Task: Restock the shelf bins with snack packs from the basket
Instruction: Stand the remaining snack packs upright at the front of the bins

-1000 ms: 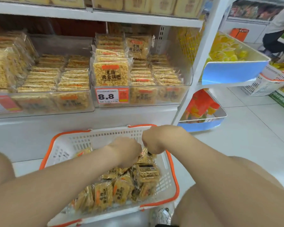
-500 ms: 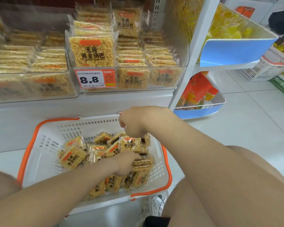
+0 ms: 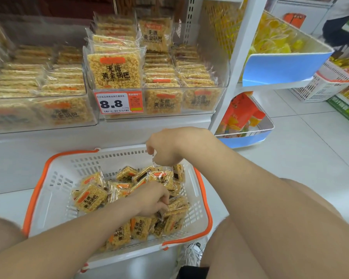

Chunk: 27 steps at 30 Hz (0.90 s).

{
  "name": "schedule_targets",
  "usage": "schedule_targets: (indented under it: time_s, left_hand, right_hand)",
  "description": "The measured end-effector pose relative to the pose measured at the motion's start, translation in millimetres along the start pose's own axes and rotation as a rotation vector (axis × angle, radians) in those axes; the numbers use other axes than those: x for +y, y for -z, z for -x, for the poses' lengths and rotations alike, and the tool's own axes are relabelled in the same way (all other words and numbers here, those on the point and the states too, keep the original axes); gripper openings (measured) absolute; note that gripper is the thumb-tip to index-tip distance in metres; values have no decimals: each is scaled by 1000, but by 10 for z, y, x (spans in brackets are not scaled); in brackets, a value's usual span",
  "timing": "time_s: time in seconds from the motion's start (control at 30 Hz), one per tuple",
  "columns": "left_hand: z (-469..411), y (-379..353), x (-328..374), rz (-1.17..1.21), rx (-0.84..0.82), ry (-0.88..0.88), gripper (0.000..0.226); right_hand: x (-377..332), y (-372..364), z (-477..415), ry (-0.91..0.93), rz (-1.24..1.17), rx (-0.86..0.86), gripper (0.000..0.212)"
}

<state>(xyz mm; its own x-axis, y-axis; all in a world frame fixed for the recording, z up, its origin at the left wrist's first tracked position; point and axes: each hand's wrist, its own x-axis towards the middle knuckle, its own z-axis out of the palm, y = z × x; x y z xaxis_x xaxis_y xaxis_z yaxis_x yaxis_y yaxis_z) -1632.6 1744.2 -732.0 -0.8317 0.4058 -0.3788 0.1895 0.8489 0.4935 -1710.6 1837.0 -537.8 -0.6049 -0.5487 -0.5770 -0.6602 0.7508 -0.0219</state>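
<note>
Reaching into the basket (image 3: 36, 190), the left hand (image 3: 152, 200) has its fingers curled on a snack pack (image 3: 178, 205) in the pile at the basket's middle. The right hand (image 3: 164, 151), over the basket's far rim, pinches the wrapper edge of another pack (image 3: 162, 177). Clear shelf bins (image 3: 220, 97) behind the basket hold stacked packs, with a price tag (image 3: 118, 103) on the front.
</note>
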Motion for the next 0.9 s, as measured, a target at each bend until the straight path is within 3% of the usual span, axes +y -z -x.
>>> schedule_targets:
  time_s: [0.13,0.33,0.43,0.67,0.8,0.9]
  left_hand:
    - [79,285,-100,254,106,14,16]
    - [345,1019,-56,1023,224,130,12]
    - [464,1273,57,1252,291,137,12]
    - [618,1442,152,1375,520,112,14]
    - [706,1558,198,1331,617,127,15]
    - [738,1671,212,1288,675,96,15]
  right_hand:
    - [42,65,31,-35,-16,-19,42]
    - [137,141,122,-55,32,-2,42]
    - [171,212,180,-50,-20,29,47]
    - [263,450,304,9,-283,237,40]
    - [229,497,298,24,-359,303,43]
    - [226,558,306,-21,-529,460,41]
